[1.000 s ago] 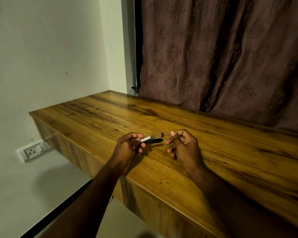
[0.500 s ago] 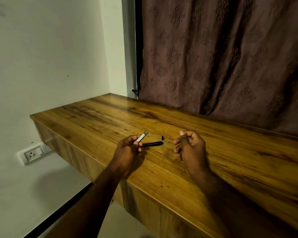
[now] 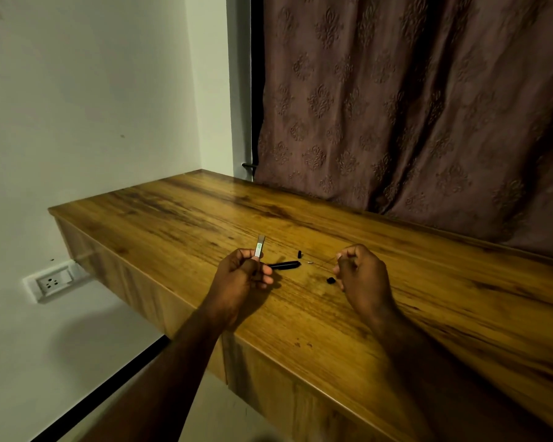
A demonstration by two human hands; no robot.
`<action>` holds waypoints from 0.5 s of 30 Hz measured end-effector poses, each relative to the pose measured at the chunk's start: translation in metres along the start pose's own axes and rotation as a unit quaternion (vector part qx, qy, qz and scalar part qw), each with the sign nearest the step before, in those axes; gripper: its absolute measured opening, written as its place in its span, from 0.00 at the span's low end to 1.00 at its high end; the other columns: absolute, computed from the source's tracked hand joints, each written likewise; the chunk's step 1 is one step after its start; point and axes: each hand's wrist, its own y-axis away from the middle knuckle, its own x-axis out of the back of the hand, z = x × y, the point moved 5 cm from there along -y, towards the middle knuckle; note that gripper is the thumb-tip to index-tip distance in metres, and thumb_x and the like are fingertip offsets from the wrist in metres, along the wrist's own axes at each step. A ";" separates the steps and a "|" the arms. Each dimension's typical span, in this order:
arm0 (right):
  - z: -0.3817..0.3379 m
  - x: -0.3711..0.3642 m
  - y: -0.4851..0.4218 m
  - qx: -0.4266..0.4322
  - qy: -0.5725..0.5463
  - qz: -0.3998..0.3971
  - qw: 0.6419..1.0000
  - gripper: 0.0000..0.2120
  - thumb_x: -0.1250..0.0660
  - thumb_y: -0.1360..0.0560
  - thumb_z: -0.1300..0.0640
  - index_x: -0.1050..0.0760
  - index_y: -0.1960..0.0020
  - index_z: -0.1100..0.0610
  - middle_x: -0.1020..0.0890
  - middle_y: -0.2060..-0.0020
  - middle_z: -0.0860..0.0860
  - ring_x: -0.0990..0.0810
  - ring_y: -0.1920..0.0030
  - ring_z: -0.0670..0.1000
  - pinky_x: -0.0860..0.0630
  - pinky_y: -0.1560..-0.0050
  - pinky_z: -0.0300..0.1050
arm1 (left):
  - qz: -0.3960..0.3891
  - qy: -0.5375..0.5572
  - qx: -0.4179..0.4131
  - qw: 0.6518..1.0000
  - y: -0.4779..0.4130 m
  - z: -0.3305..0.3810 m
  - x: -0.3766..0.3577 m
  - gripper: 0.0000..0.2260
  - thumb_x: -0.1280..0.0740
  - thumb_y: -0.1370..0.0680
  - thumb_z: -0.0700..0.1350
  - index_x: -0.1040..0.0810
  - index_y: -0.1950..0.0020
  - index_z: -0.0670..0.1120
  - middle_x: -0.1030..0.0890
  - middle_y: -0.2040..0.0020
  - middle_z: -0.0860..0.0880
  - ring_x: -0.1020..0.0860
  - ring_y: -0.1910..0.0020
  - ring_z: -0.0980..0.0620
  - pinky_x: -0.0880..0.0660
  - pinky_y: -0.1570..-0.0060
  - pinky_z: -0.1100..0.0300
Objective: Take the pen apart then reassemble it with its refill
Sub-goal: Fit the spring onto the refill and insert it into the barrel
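Observation:
My left hand (image 3: 241,277) grips a silver-grey pen barrel (image 3: 259,247) by its lower end, and the barrel points up and away. Just right of that hand, a black pen section (image 3: 284,265) lies on the wooden table (image 3: 179,218). A tiny black part (image 3: 299,253) lies behind it, and another small black part (image 3: 330,280) lies beside my right hand (image 3: 363,274). My right hand's fingers are curled and pinch what looks like a thin refill (image 3: 323,261). Its metal tip points left, and it shows only faintly against the wood.
The table runs from a white wall on the left to a brown patterned curtain (image 3: 412,106) behind it. Its front edge (image 3: 268,346) is close below my wrists. A wall socket (image 3: 50,282) sits under the table's left end.
My left hand has turned the barrel from lying level to pointing up. My right hand has drawn away to the right, and a small black part now lies on the table beside it.

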 end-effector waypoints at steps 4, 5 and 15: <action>-0.004 -0.003 0.002 0.030 0.123 -0.049 0.991 0.05 0.36 0.22 0.53 0.23 0.54 0.51 0.17 0.64 0.48 0.19 0.64 0.49 0.21 0.61 0.50 | -0.005 -0.005 0.005 1.000 0.000 -0.001 0.001 0.05 0.42 0.19 0.37 0.28 0.52 0.42 0.20 0.63 0.43 0.22 0.68 0.49 0.25 0.68 0.61; -0.005 -0.004 0.003 0.035 0.147 -0.065 0.986 0.05 0.36 0.22 0.53 0.23 0.55 0.50 0.18 0.65 0.47 0.19 0.64 0.48 0.21 0.60 0.49 | -0.007 -0.004 0.005 1.000 0.000 -0.002 0.001 0.05 0.42 0.19 0.37 0.28 0.52 0.42 0.20 0.63 0.43 0.22 0.68 0.49 0.25 0.68 0.61; -0.009 -0.002 0.009 0.059 0.309 -0.167 0.935 0.05 0.37 0.24 0.51 0.24 0.57 0.50 0.19 0.62 0.48 0.22 0.60 0.50 0.23 0.59 0.47 | -0.007 -0.010 0.010 1.000 0.000 -0.001 0.001 0.06 0.42 0.19 0.37 0.27 0.53 0.43 0.19 0.64 0.44 0.22 0.69 0.51 0.25 0.69 0.62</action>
